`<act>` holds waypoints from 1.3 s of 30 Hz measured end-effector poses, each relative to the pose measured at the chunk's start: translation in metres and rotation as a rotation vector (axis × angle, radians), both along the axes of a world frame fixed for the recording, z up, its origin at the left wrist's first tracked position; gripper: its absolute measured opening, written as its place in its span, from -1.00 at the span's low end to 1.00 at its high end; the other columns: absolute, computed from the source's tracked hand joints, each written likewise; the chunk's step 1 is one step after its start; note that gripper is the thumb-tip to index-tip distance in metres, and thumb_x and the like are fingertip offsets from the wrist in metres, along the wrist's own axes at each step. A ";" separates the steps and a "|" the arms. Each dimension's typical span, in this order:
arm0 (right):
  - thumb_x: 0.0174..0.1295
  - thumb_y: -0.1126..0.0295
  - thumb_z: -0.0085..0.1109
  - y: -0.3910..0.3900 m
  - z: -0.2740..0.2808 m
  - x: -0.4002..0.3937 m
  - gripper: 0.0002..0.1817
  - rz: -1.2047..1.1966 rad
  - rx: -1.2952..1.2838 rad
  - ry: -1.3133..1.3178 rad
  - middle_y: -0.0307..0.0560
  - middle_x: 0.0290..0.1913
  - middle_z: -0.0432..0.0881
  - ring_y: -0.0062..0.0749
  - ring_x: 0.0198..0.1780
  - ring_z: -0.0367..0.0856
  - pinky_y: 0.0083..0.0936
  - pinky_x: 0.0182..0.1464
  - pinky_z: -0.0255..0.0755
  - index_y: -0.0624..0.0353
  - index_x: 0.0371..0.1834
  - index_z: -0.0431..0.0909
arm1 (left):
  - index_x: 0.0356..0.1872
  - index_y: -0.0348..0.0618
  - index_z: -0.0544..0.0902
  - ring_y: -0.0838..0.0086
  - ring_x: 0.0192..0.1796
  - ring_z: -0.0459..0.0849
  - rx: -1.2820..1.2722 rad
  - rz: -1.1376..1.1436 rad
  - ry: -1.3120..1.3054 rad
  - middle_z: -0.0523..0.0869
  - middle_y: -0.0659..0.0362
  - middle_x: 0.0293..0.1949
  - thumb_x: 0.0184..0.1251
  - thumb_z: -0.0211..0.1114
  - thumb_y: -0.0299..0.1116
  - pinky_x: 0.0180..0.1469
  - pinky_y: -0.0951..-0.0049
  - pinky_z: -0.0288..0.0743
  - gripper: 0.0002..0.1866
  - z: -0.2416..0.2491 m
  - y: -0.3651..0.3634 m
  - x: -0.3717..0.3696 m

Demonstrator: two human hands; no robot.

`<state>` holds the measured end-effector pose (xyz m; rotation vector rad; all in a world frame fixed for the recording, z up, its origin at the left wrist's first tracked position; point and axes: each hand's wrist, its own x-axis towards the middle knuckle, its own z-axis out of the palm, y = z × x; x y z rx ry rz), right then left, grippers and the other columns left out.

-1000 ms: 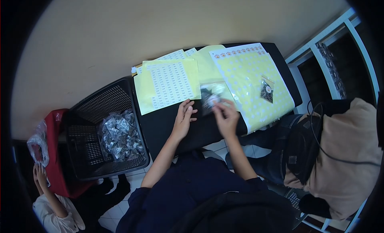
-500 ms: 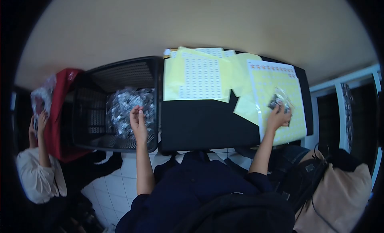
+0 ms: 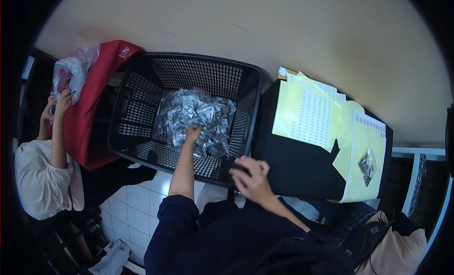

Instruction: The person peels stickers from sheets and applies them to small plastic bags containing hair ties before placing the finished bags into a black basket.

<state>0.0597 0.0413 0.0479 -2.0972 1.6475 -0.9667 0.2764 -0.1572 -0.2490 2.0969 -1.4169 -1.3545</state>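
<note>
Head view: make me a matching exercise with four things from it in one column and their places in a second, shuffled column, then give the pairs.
Things:
1. left hand
2. right hand
3. small clear bag
4. red cloth

Places:
A. lying on the yellow sticker sheet at the far right of the black table
B. reaching into the pile of silvery packets in the black basket
C. draped left of the basket
D. by the basket's near rim, close to the table's edge

Pairs: 1-B, 2-D, 3-A, 4-C
</note>
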 end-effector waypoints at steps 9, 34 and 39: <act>-0.10 0.46 0.21 -0.036 -0.020 0.040 -0.77 -0.018 0.121 -0.015 -0.19 -0.08 0.50 -0.39 0.03 0.44 -0.31 0.09 0.08 0.04 -0.30 0.57 | 0.11 -0.38 0.18 0.04 0.14 0.27 -0.046 -0.012 -0.185 0.25 -0.20 0.09 -0.04 0.32 -0.14 0.14 0.25 0.23 -0.24 -0.039 -0.016 -0.072; 0.10 0.54 0.13 -0.065 0.041 -0.044 -0.78 -0.289 -0.030 -0.952 -0.07 -0.25 0.55 -0.52 -0.28 0.55 -0.66 -0.22 0.43 0.37 -0.18 0.47 | -0.06 -0.29 0.28 0.42 -0.25 0.44 -0.802 -0.437 0.635 0.34 0.08 -0.19 -0.10 0.36 -0.53 -0.17 0.50 0.39 -0.46 0.328 0.102 -0.132; 0.17 0.50 0.07 -0.013 0.032 -0.079 -0.87 -0.457 -0.095 -1.051 -0.12 -0.39 0.55 -0.62 -0.44 0.53 -0.73 -0.41 0.42 0.36 -0.28 0.51 | -0.14 -0.23 0.43 0.64 -0.33 0.47 -0.459 -0.516 0.972 0.50 0.22 -0.31 0.06 0.30 -0.41 -0.33 0.66 0.38 -0.66 0.304 0.137 -0.172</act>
